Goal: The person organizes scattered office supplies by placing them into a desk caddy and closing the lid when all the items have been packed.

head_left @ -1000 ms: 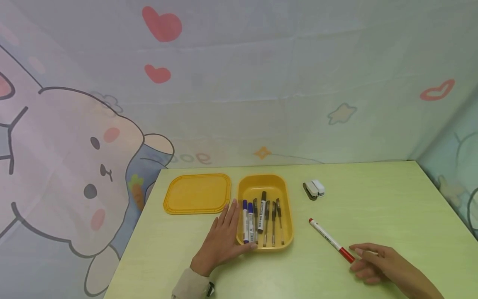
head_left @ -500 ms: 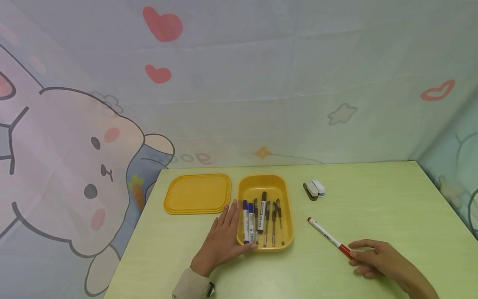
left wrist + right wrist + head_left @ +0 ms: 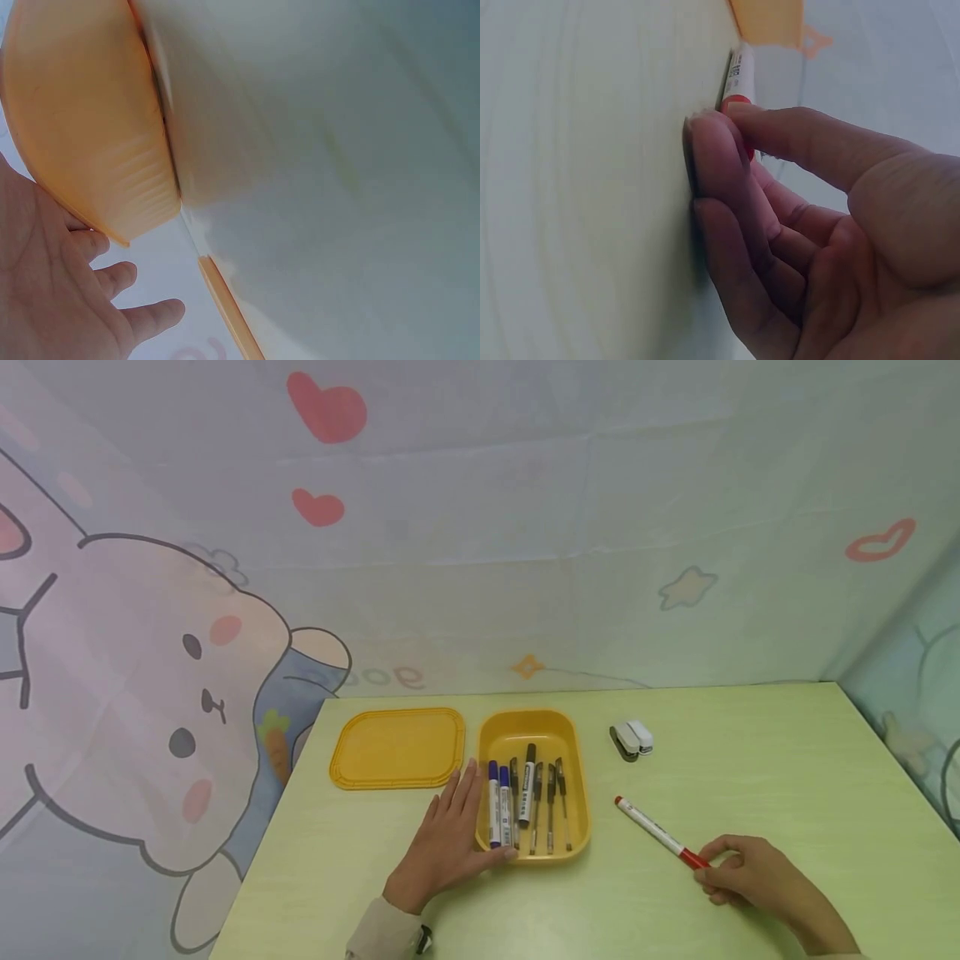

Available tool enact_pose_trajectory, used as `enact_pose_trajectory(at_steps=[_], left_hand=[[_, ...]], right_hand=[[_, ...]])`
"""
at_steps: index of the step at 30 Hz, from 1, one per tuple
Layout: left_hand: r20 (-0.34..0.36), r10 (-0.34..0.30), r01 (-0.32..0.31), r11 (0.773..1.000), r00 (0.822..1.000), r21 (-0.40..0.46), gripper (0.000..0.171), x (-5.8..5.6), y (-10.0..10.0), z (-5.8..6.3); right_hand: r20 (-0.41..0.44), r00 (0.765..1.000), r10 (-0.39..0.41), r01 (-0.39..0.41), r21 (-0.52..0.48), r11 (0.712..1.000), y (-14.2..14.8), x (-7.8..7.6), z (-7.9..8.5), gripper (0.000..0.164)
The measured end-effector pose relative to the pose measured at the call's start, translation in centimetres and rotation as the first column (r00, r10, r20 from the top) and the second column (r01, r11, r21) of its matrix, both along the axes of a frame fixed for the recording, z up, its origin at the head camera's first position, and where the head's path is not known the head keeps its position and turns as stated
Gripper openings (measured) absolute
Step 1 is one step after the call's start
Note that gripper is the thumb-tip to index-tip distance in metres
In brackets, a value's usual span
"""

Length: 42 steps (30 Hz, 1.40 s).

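Note:
My right hand [image 3: 750, 875] pinches the red-capped end of a white marker [image 3: 654, 828] between thumb and fingers, low over the table. In the right wrist view the thumb presses on the red cap [image 3: 737, 100], and the marker [image 3: 739, 71] points away toward the yellow box. My left hand [image 3: 442, 847] rests with straight fingers along the left rim of the yellow box [image 3: 582, 810]. Inside the box lie two blue-capped markers [image 3: 494, 814], a black-capped marker [image 3: 527, 793] and several black pens [image 3: 551, 806]. The left wrist view shows the box's side wall [image 3: 90, 112] beside the palm.
A flat yellow lid [image 3: 397, 749] lies on the table [image 3: 315, 860] left of the box. To the box's right stands a small white-and-dark stapler [image 3: 632, 740]. A printed cloth [image 3: 480, 527] hangs behind the table's back edge.
The right hand has come slightly left and closed its thumb and fingers on the marker's red cap. The marker has shifted a little to the left. My left hand stays put.

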State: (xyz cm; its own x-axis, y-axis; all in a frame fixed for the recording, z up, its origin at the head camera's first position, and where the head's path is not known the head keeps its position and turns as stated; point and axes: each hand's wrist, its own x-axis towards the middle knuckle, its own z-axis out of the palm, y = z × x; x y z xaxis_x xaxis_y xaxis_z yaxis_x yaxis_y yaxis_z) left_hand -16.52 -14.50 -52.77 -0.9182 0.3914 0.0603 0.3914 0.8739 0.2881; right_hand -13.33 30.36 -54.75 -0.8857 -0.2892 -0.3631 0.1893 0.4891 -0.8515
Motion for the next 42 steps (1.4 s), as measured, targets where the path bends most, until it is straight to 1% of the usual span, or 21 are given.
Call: enact_pose_trajectory(at_steps=[4, 8, 12, 15, 19, 24, 26, 30, 32, 36, 40, 42], left_hand=[[0.003, 0.0, 0.0, 1.0, 1.0, -0.002, 0.12, -0.1, 0.0, -0.1], [0.005, 0.0, 0.0, 1.0, 1.0, -0.011, 0.12, -0.1, 0.0, -0.2], [0.001, 0.0, 0.0, 1.0, 1.0, -0.011, 0.119, -0.1, 0.0, 0.0], [-0.002, -0.002, 0.002, 1.0, 1.0, -0.007, 0.119, -0.1, 0.0, 0.0], [0.002, -0.001, 0.001, 1.0, 1.0, -0.004, 0.119, -0.1, 0.0, 0.0], [0.003, 0.003, -0.003, 1.0, 1.0, -0.008, 0.119, 0.0, 0.0, 0.1], [0.002, 0.001, -0.001, 1.0, 1.0, -0.005, 0.119, 0.0, 0.0, 0.0], [-0.001, -0.004, 0.004, 1.0, 1.0, -0.004, 0.119, 0.0, 0.0, 0.0], [-0.003, -0.003, 0.003, 1.0, 1.0, -0.008, 0.119, 0.0, 0.0, 0.0], [-0.01, -0.003, 0.003, 1.0, 1.0, -0.015, 0.119, -0.1, 0.0, 0.0], [-0.011, -0.006, 0.005, 1.0, 1.0, -0.021, 0.119, -0.1, 0.0, 0.0], [-0.013, -0.006, 0.006, 1.0, 1.0, -0.023, 0.119, -0.1, 0.0, 0.0]], right_hand=[[-0.011, 1.0, -0.017, 0.018, 0.05, 0.999, 0.2, -0.1, 0.1, 0.033], [-0.018, 0.999, -0.029, 0.031, 0.078, 0.996, 0.5, 0.0, 0.5, 0.026], [-0.047, 0.996, -0.069, 0.075, 0.148, 0.986, 0.3, 0.0, 0.8, 0.024], [-0.056, 0.994, -0.089, 0.098, 0.184, 0.978, -0.1, -0.1, 1.0, 0.027], [-0.062, 0.995, -0.079, 0.09, 0.21, 0.973, -0.4, -0.1, 1.1, 0.03], [-0.097, 0.994, -0.053, 0.078, 0.273, 0.959, -0.6, -0.2, 1.0, 0.026], [-0.102, 0.994, -0.047, 0.074, 0.284, 0.956, -0.6, -0.2, 0.9, 0.026], [-0.099, 0.994, -0.051, 0.075, 0.256, 0.964, -0.1, -0.4, 1.0, 0.029], [-0.098, 0.993, -0.064, 0.084, 0.219, 0.972, 0.3, -0.5, 1.1, 0.032], [-0.086, 0.989, -0.123, 0.133, 0.124, 0.983, 0.9, -0.7, 1.5, 0.038], [-0.048, 0.98, -0.195, 0.198, 0.049, 0.979, 1.4, -0.9, 2.0, 0.046], [-0.036, 0.975, -0.218, 0.219, 0.01, 0.976, 1.5, -1.1, 2.3, 0.047]])
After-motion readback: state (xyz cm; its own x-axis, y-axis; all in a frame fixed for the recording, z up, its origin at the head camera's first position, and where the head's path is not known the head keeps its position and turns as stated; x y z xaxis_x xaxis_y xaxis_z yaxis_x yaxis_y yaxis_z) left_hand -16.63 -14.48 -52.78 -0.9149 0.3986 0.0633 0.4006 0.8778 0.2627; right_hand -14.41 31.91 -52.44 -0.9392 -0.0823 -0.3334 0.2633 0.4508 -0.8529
